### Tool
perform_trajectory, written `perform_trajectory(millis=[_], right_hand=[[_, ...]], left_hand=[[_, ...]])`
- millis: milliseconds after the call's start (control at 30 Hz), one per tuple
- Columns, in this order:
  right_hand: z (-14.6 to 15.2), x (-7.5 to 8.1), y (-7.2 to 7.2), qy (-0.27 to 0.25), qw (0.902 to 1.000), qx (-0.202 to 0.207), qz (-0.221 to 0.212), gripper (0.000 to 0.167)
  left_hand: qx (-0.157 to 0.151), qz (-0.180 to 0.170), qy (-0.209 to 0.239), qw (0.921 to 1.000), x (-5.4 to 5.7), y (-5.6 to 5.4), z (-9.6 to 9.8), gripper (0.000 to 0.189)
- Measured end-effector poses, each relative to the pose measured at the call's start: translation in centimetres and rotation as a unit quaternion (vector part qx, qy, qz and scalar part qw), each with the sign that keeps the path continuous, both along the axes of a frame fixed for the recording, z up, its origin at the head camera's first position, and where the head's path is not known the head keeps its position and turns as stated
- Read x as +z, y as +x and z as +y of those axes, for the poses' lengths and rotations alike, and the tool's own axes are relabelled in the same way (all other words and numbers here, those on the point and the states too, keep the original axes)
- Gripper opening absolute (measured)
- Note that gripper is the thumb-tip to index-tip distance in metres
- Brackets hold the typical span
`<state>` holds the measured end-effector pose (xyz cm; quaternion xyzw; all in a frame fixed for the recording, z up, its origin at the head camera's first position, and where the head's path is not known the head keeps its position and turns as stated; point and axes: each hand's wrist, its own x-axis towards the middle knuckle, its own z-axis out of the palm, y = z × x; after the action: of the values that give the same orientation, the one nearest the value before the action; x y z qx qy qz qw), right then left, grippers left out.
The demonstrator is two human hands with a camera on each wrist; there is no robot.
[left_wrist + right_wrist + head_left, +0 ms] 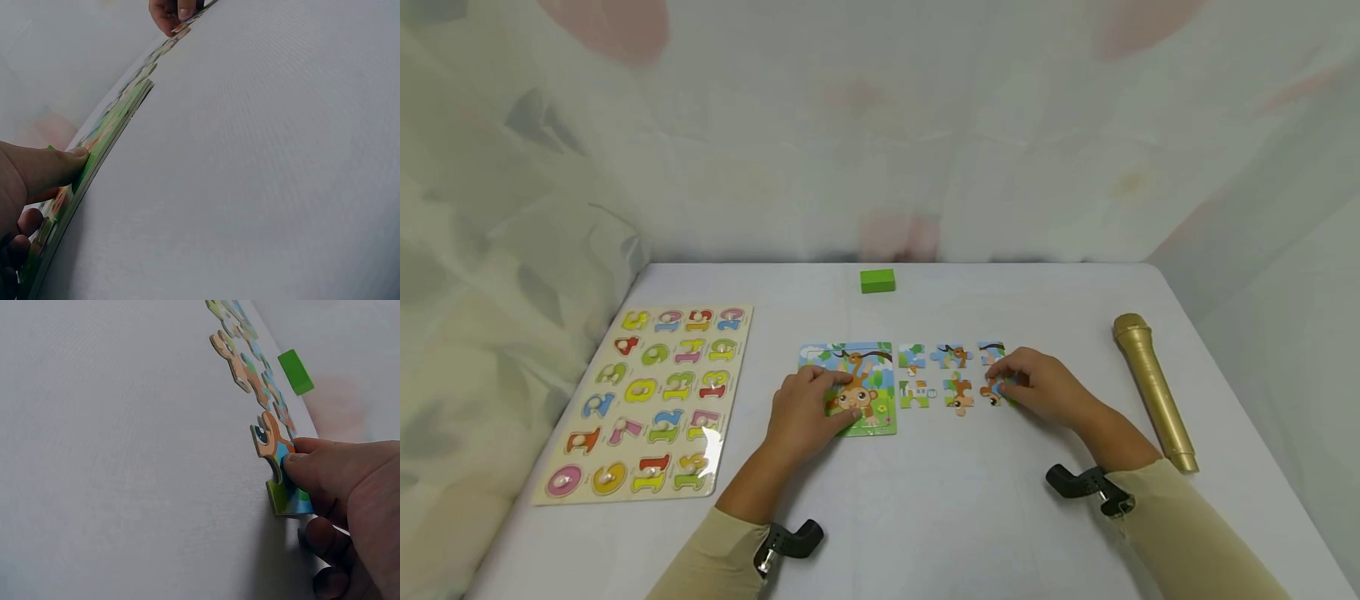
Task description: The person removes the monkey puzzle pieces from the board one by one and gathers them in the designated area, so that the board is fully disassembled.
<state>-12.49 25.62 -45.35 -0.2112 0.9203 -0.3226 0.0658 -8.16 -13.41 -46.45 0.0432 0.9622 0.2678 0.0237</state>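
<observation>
A monkey jigsaw board (880,417) lies flat on the white table. My left hand (808,408) rests on its left part, thumb and fingers spread over the picture; in the left wrist view the thumb (62,164) presses the board's near edge. Loose jigsaw pieces are set out in two rows to the right, among them a monkey-face piece (958,392) and a branch piece (952,357). At the right end, my right hand (1045,387) pinches a jigsaw piece (267,439) with an eye on it between thumb and forefinger. The fingers partly cover this piece.
A wooden number board (647,408) with knobbed numerals lies at the left. Behind the jigsaw sits a green block (877,282) near the back edge. A gold microphone (1156,396) lies to the right, beside my right forearm. Fabric walls (895,150) surround the table.
</observation>
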Motion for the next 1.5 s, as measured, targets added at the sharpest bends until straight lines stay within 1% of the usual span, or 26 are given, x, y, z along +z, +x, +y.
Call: perform_trajectory(millis=[200,333,467,633,1000,1067,1233,1400,1500], right_hand=[[0.07,-0.17,0.03,-0.008,0.9999,-0.008,-0.003,0.017],[0.05,-0.2,0.07,-0.009,0.9998,-0.014,-0.009,0.017],[-0.02,-0.14,0.21,-0.011,0.9998,-0.018,-0.005,0.016],[0.01,-0.06,0.35,-0.019,0.9996,-0.022,0.001,0.015],[-0.04,-0.43,0.48,-0.02,0.9993,-0.032,0.006,0.016],[0.04,-0.61,0.45,-0.018,0.9992,-0.035,0.005,0.016],[0.12,-0.71,0.39,-0.022,0.9983,-0.052,-0.016,0.017],[0.15,-0.54,0.4,-0.027,0.9976,-0.059,-0.023,0.015],[0.19,-0.26,0.4,-0.029,0.9977,-0.057,-0.024,0.015]], left_hand=[[-0.001,0.002,0.001,1.0,-0.1,0.03,-0.09,0.057],[0.001,-0.004,0.003,1.0,-0.09,0.07,-0.09,0.057],[0.0,-0.005,0.003,1.0,-0.12,0.0,-0.07,0.057],[-0.004,0.005,0.005,1.0,-0.17,-0.07,-0.05,0.057],[-0.004,-0.003,0.002,1.0,-0.16,0.14,-0.12,0.058],[-0.005,-0.005,0.0,1.0,-0.15,0.16,-0.1,0.058],[-0.008,-0.004,-0.006,0.9999,0.0,0.23,-0.08,0.057],[-0.018,-0.002,-0.008,0.9998,-0.04,0.12,-0.3,0.059],[-0.033,0.0,-0.006,0.9994,0.08,0.05,-0.59,0.061]])
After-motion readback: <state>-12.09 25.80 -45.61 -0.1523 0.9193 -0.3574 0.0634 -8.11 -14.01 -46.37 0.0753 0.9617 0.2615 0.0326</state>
